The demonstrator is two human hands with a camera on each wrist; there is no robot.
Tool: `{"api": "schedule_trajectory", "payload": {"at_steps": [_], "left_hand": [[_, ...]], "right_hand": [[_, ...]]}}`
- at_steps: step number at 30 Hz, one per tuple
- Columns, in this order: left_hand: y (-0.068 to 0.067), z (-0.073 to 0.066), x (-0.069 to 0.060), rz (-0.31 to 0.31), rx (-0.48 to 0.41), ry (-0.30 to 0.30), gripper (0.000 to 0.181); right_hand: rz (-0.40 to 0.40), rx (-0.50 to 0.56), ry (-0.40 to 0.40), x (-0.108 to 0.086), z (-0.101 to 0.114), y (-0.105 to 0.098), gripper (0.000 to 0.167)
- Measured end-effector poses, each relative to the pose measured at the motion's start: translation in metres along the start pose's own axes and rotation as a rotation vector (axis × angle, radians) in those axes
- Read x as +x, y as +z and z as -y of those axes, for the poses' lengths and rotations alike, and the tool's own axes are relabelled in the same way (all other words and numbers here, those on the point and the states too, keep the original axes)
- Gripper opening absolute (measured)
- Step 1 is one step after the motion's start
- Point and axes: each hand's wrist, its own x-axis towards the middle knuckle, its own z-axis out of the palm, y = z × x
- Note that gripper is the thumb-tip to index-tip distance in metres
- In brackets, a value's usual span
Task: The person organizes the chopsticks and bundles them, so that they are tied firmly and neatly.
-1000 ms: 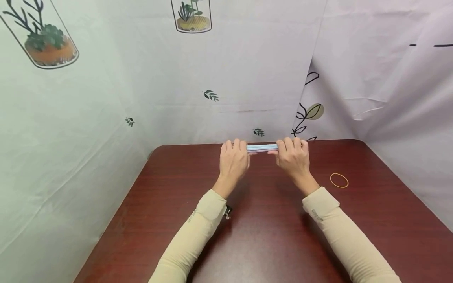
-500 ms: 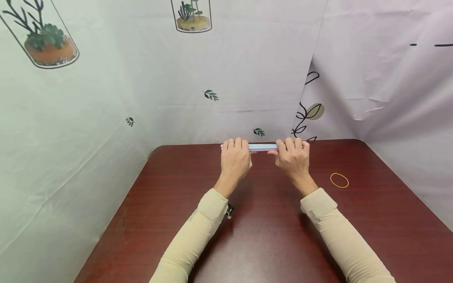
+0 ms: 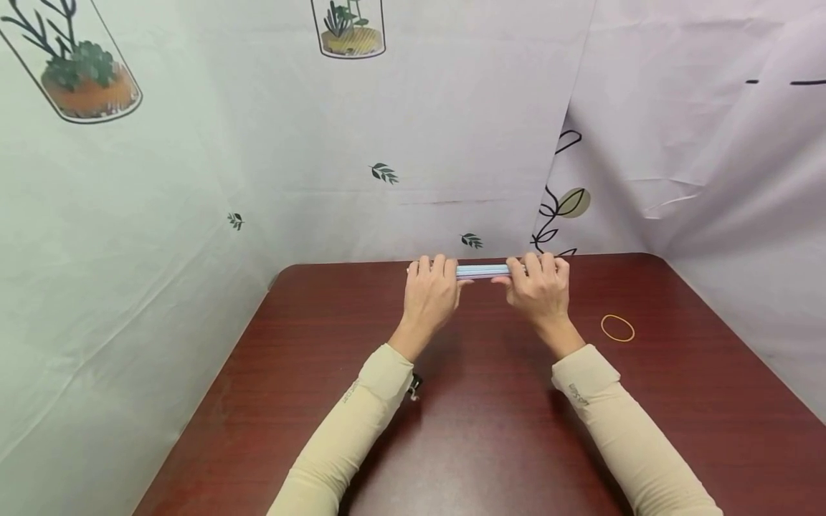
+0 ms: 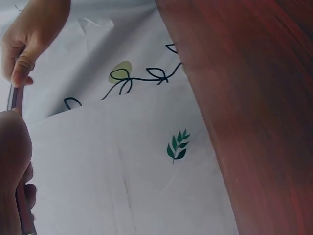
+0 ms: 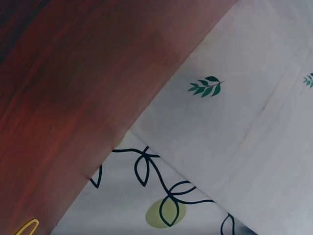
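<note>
A bundle of thin pale-blue and lilac sticks (image 3: 482, 271) is held level above the far edge of the table; their exact kind is too small to tell. My left hand (image 3: 429, 292) grips its left part, fingers curled over the top. Around the right part curl the fingers of my right hand (image 3: 540, 287). A short stretch of the bundle shows between the two thumbs, while both hands cover the rest. In the left wrist view, the left hand (image 4: 13, 147) and the right hand (image 4: 36, 41) hold the bundle at the left border. The right wrist view shows neither hand.
A yellow rubber band (image 3: 617, 328) lies on the reddish-brown table (image 3: 490, 444), right of the right hand. A small dark object (image 3: 415, 385) shows beside the left cuff, partly hidden. White printed cloth (image 3: 426, 143) hangs behind the table and along both sides.
Both hands and the bundle have shifted very slightly to the right. Their grip looks the same, and the rubber band stays in place.
</note>
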Motion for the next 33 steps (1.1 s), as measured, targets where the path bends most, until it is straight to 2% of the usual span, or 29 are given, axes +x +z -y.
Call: {"api": "schedule_trajectory", "payload": {"at_steps": [4, 8, 11, 13, 16, 18, 21, 24, 26, 28, 30, 33], "left_hand": [[0.002, 0.002, 0.001, -0.007, 0.006, 0.014, 0.028], [0.003, 0.002, 0.0, -0.006, 0.0, 0.019, 0.036], [0.003, 0.002, 0.001, -0.013, -0.001, 0.031, 0.036], [0.004, 0.002, 0.001, -0.01, 0.005, 0.036, 0.03], [0.004, 0.002, 0.001, 0.016, 0.013, 0.031, 0.019], [0.004, 0.002, 0.0, 0.037, 0.012, 0.022, 0.017], [0.004, 0.003, 0.0, 0.049, 0.004, 0.022, 0.019], [0.003, 0.003, 0.0, 0.049, 0.008, 0.033, 0.019], [0.003, 0.002, 0.0, 0.043, 0.014, 0.038, 0.017], [0.002, 0.001, 0.001, 0.047, 0.023, 0.038, 0.015], [0.002, 0.001, 0.001, 0.048, 0.024, 0.037, 0.013], [0.001, 0.002, 0.001, 0.049, 0.029, 0.037, 0.015]], "right_hand": [[0.008, 0.009, -0.002, 0.0, -0.001, -0.002, 0.059], [0.053, 0.023, -0.002, 0.0, -0.003, -0.007, 0.058], [0.162, 0.059, 0.028, 0.001, -0.008, -0.014, 0.062], [0.274, 0.112, 0.081, 0.003, -0.012, -0.021, 0.066], [0.439, 0.243, 0.243, 0.008, -0.019, -0.029, 0.065], [0.511, 0.403, 0.421, 0.012, -0.024, -0.032, 0.054], [0.522, 0.709, 0.709, 0.019, -0.033, -0.033, 0.049], [0.489, 1.016, 0.928, 0.025, -0.04, -0.033, 0.06], [0.497, 1.177, 1.026, 0.027, -0.043, -0.034, 0.067], [0.516, 1.288, 1.09, 0.028, -0.044, -0.035, 0.068], [0.535, 1.356, 1.149, 0.029, -0.044, -0.036, 0.069], [0.562, 1.379, 1.192, 0.031, -0.042, -0.035, 0.073]]}}
